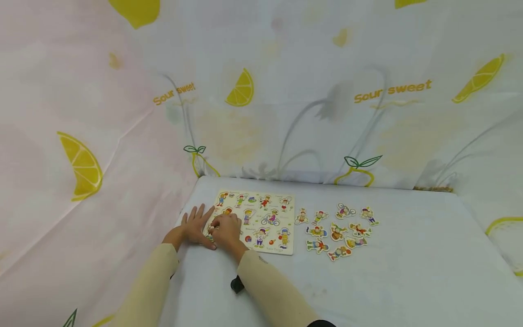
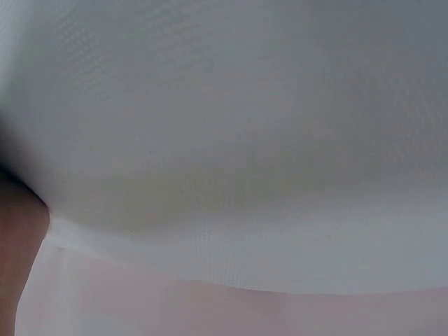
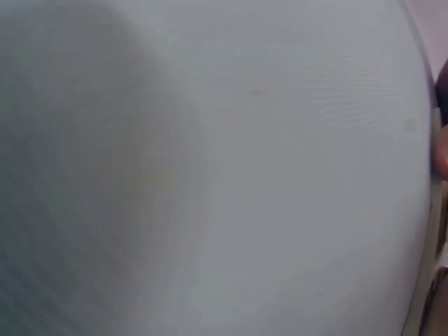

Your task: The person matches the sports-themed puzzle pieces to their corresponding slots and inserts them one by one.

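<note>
A puzzle board (image 1: 257, 250) printed with colorful figures of children at sports lies on the white table. My left hand (image 1: 194, 227) rests at its left edge, fingers spread, the thumb by the lower left corner. Over the board's lower left part, my right hand (image 1: 226, 230) has its fingers curled and pinches a small puzzle piece (image 1: 209, 237), mostly hidden under the fingers. In the right wrist view only fingertips (image 3: 442, 152) and the board's edge show at the far right. The left wrist view shows mostly white cloth and a bit of skin.
Several loose wooden puzzle pieces (image 1: 338, 231) shaped like children lie right of the board. White cloth (image 1: 412, 254) covers the table. Fabric walls (image 1: 294, 91) with lemon prints rise behind and to the left. A small black object (image 1: 237, 284) sits by the right sleeve.
</note>
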Tool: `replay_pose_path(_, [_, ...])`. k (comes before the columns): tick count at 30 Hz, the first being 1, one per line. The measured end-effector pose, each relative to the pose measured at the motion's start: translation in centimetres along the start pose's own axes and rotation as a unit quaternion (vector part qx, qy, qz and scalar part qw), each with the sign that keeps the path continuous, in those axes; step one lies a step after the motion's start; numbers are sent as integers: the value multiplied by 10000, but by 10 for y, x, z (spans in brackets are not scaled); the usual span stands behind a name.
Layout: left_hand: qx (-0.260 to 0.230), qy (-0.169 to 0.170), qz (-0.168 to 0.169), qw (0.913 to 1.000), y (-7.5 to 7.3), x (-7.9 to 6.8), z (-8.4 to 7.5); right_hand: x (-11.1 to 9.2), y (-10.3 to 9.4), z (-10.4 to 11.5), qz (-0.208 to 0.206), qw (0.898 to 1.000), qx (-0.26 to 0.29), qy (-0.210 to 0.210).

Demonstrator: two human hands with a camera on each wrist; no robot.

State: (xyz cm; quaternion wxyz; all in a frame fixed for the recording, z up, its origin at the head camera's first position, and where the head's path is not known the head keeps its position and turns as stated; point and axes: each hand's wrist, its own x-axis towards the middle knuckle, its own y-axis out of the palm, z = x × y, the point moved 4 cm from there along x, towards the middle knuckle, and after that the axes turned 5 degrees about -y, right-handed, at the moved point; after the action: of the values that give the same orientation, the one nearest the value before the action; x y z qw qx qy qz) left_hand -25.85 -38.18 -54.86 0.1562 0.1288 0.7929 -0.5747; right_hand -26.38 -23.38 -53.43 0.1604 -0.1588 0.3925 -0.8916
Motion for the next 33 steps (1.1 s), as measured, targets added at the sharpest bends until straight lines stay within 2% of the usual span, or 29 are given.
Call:
replay_pose_path(3, [118,42,-38,9999,5,6,-3,-2,0,-7,-116,9999,-4,30])
replay_pose_path(7, [53,189,-117,9997,17,5,-3,-13,2,-9,-206,9996,95,156])
replay_pose_path(11, [-25,178,-44,9998,26,3,0,-20,5,-11,-82,9996,91,236])
replay_pose_path(13, [-27,150,-91,9998,25,3,2,-18,6,-8,-49,9999,-100,93])
replay_pose_path(16, [-80,175,-238,9995,15,1,3,-10,1,1,130,9978,-603,-250])
replay_pose_path(18, [-128,236,-268,9993,5,0,1,-4,-5,6,409,9931,-976,-509])
replay_pose_path(22, [-120,264,-258,9992,-4,-3,-3,3,-19,4,963,9770,-1516,-1150])
replay_pose_path(25, [-111,229,-267,9993,-8,-4,-3,5,-34,-7,926,9698,-1654,-1536])
replay_pose_path(29, [-85,151,-179,9997,-4,-2,-1,4,-60,-35,668,9672,-1833,-1629])
replay_pose_path(33, [-189,203,-136,9995,1,-2,-1,2,-85,-61,618,9619,-2083,-1662])
